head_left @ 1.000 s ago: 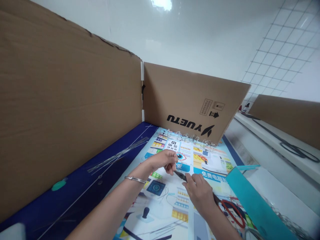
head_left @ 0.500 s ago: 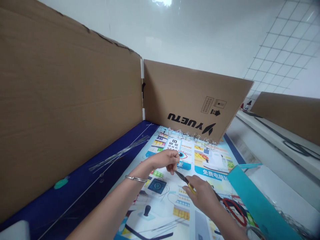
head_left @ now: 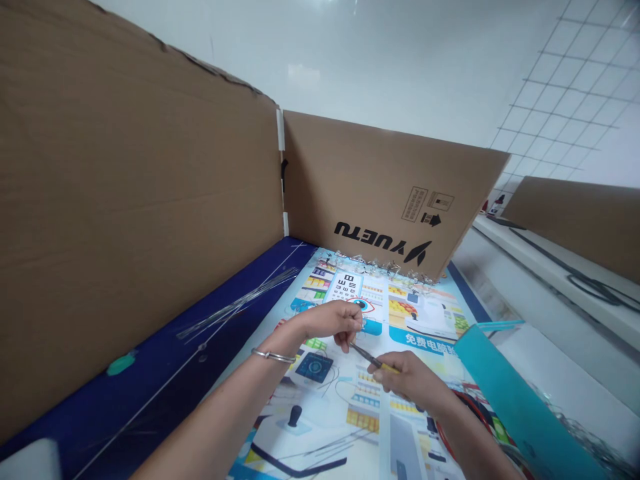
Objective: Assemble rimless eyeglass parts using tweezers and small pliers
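Note:
My left hand (head_left: 341, 323), with a silver bangle on its wrist, is closed in a pinch over the printed mat; what its fingertips hold is too small to name. My right hand (head_left: 405, 377) is wrapped round the yellow handle of pliers (head_left: 370, 359), whose dark tip reaches the left fingertips. Thin wires (head_left: 333, 450) lie on the printed mat (head_left: 305, 433) below the hands. A bundle of straight wires (head_left: 240, 303) rests on the dark blue surface at the left.
Cardboard panels (head_left: 150, 180) stand at the left and back (head_left: 360, 180). Small bent wire pieces (head_left: 380, 267) line the mat's far edge. A teal-edged box (head_left: 525, 400) with wire pieces stands at the right. Red-handled scissors (head_left: 470, 407) lie partly behind my right forearm.
My right hand has shifted slightly right and turned, and the pliers now lie at a flatter angle. The left hand stays nearly still. The view has moved slightly.

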### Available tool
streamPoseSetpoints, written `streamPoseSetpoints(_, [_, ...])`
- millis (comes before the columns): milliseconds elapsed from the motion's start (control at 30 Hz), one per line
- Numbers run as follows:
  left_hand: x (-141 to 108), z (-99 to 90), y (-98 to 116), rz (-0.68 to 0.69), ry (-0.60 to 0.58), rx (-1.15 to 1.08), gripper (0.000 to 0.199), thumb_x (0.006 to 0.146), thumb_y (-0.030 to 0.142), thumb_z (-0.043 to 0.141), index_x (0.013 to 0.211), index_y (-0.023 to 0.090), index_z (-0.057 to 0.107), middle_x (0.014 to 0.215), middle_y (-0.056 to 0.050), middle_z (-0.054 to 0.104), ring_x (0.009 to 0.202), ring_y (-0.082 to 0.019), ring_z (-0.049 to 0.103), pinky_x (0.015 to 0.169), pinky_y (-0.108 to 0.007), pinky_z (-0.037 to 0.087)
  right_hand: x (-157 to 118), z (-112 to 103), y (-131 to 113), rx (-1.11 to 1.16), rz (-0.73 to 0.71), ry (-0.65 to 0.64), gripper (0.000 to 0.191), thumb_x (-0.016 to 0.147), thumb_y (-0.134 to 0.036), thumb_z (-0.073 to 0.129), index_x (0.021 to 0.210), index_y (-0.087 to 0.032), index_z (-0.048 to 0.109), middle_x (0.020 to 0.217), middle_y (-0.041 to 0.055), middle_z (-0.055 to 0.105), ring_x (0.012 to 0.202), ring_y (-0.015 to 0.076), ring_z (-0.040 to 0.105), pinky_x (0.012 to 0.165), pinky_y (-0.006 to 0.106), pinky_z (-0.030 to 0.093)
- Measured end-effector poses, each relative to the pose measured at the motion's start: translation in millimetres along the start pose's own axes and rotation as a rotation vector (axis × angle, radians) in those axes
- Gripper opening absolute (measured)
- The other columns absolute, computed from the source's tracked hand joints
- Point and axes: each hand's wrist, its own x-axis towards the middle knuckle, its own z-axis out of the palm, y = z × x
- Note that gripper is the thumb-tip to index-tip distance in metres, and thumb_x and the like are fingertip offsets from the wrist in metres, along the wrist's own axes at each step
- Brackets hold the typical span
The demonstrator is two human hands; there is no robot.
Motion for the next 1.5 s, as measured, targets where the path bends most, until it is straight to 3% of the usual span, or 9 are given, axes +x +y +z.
streamPoseSetpoints(100, [-1.6,1.0,2.8,-0.012,0.005,-0.034,0.029,0.075,0.043,0.053,0.078,0.015,0.049,0.068,-0.003,0.062,0.05,-0.011,0.06,0.05,-0.021,0.044,-1.7,-2.5,-0.5,0.033,0.019,-0.019,0.037,0.076,-0.046,0.051,0.094,-0.016,0.062,0.06,-0.0026,0.05,0.046,0.0054,0.033,0.044,0.018,0.026])
streamPoseSetpoints(267, [-3.4,-0.1,7.4,0.01,0.02,-0.096,0.03,0.074,0.043,0.053,0.079,0.014,0.051,0.071,-0.004,0.063,0.052,-0.012,0.061,0.054,-0.023,0.046,-4.5,-7.7,-9.9,-0.167,-0.159,0.041,0.03,0.076,-0.042,0.051,0.09,-0.018,0.061,0.076,-0.0008,0.056,0.064,0.0105,0.046,0.057,0.02,0.035])
streamPoseSetpoints(367, [-0.2,-0.9,3.3,0.005,0.099,-0.065,0.027,0.075,0.041,0.052,0.078,0.014,0.051,0.07,-0.006,0.064,0.055,-0.014,0.062,0.052,-0.022,0.044,-6.7,-11.4,-12.2,-0.398,-0.204,0.153,0.025,0.076,-0.041,0.052,0.089,-0.021,0.06,0.08,0.0001,0.058,0.072,0.014,0.05,0.062,0.023,0.037])
streamPoseSetpoints(533, [6.3,-1.0,-7.1,-0.039,0.192,0.053,0.024,0.075,0.038,0.05,0.076,0.014,0.051,0.067,-0.006,0.065,0.054,-0.015,0.062,0.049,-0.021,0.043,-9.8,-14.5,-6.2,-0.694,-0.16,0.353,0.03,0.073,-0.042,0.054,0.098,-0.026,0.058,0.079,0.0012,0.058,0.066,0.0149,0.053,0.058,0.024,0.037])
streamPoseSetpoints(700, [6.9,2.0,-5.7,0.002,0.156,0.103,0.024,0.074,0.037,0.051,0.074,0.013,0.055,0.068,-0.006,0.065,0.057,-0.013,0.061,0.052,-0.021,0.045,-12.2,-14.5,-8.6,-0.677,-0.2,0.252,0.019,0.074,-0.04,0.054,0.084,-0.025,0.06,0.071,-0.0011,0.058,0.062,0.0135,0.052,0.054,0.022,0.035])
streamPoseSetpoints(867, [9.5,5.6,-4.9,0.027,0.219,0.079,0.025,0.072,0.038,0.052,0.076,0.014,0.057,0.067,-0.004,0.063,0.054,-0.011,0.059,0.048,-0.019,0.043,-12.1,-17.8,-11.6,-0.619,-0.215,0.221,0.018,0.075,-0.038,0.054,0.086,-0.025,0.06,0.073,-0.0017,0.059,0.067,0.0138,0.053,0.056,0.022,0.036])
streamPoseSetpoints(1167, [12.9,4.6,-10.7,-0.025,0.26,-0.019,0.027,0.071,0.04,0.052,0.077,0.014,0.053,0.075,-0.006,0.064,0.062,-0.015,0.063,0.047,-0.019,0.044,-3.1,-17.1,3.8,-0.659,-0.261,0.425,0.033,0.076,-0.04,0.053,0.105,-0.024,0.056,0.08,0.0009,0.058,0.066,0.0143,0.053,0.06,0.025,0.041])
streamPoseSetpoints(1333, [16.6,6.9,-17.0,-0.071,0.208,-0.126,0.03,0.071,0.042,0.052,0.079,0.013,0.052,0.071,-0.008,0.065,0.064,-0.019,0.065,0.049,-0.022,0.046,-0.9,-3.9,7.1,-0.981,-0.441,0.609,0.03,0.08,-0.031,0.05,0.109,-0.021,0.053,0.094,0.0068,0.056,0.088,0.02,0.05,0.074,0.031,0.04])
streamPoseSetpoints(1500, [19.5,12.9,-17.7,-0.101,0.18,-0.144,0.038,0.069,0.047,0.054,0.084,0.012,0.056,0.073,-0.008,0.064,0.062,-0.02,0.065,0.045,-0.021,0.045,1.2,1.9,9.7,-1.285,-0.589,0.67,0.029,0.084,-0.02,0.043,0.112,-0.02,0.052,0.091,0.0084,0.056,0.082,0.0193,0.048,0.071,0.033,0.037])
